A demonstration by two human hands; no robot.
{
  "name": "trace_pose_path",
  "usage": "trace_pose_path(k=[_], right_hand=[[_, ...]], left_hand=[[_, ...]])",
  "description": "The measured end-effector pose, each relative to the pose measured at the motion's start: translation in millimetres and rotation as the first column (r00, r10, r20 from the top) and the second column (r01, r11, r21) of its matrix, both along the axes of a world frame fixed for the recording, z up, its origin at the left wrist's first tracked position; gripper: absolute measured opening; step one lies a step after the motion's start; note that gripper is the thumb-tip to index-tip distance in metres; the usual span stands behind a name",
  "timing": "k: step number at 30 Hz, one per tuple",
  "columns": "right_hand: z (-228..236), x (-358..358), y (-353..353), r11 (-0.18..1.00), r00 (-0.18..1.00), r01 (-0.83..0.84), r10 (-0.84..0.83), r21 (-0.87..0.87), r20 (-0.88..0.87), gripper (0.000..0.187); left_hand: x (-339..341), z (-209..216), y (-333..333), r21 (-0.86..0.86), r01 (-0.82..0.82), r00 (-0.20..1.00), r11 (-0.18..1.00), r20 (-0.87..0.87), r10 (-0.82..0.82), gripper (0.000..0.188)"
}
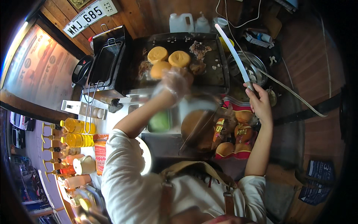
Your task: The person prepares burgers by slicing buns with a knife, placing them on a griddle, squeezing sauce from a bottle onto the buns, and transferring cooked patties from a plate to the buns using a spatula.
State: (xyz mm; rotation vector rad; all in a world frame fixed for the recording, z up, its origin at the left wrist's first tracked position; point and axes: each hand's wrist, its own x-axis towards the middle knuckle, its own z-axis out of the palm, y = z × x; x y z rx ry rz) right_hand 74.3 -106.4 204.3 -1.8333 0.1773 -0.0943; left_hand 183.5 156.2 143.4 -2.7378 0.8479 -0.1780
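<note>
My left hand, in a clear plastic glove, is over the near edge of the flat griddle, smeared by motion. It reaches the nearest bun half; whether its fingers hold anything is hidden. Behind lie two more golden bun halves, one on the left and one on the right. Dark cooked meat sits around them. On the right, my right hand is closed round the wooden handle of a long serrated bread knife, its blade slanting up and to the left.
An opened bag of buns lies below my right hand, beside a round brown board. A metal bowl stands right of the griddle, a fryer basket left. Sauce and oil bottles line the left counter. A cable crosses the right side.
</note>
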Motion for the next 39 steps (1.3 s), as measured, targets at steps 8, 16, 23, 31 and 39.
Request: trace_pose_path(k=[8, 16, 23, 31, 39], right_hand=[[3, -8, -9, 0.999, 0.998, -0.054, 0.054, 0.004, -0.013, 0.024], [-9, 14, -7, 0.861, 0.933, -0.343, 0.359, -0.375, -0.030, 0.031], [-7, 17, -10, 0.736, 0.901, -0.424, 0.404, -0.527, -0.160, 0.029], [-11, 20, -12, 0.758, 0.942, -0.308, 0.327, -0.575, -0.074, 0.034], [1, 40, 10, 0.667, 0.880, -0.460, 0.431, -0.586, -0.200, 0.030]], left_hand=[[1, -1, 8, -0.047, -0.055, 0.989, 0.997, 0.134, 0.061, 0.041], [14, -16, 23, -0.165, 0.101, 0.989, 0.981, 0.121, -0.081, 0.036], [42, -45, 26, -0.282, 0.147, 0.938, 0.948, 0.343, -0.044, 0.021], [41, -11, 24, -0.210, -0.073, 0.991, 0.975, 0.097, 0.095, 0.018], [63, -53, 88, -0.250, -0.143, 0.930, 0.958, 0.297, 0.217, 0.024]])
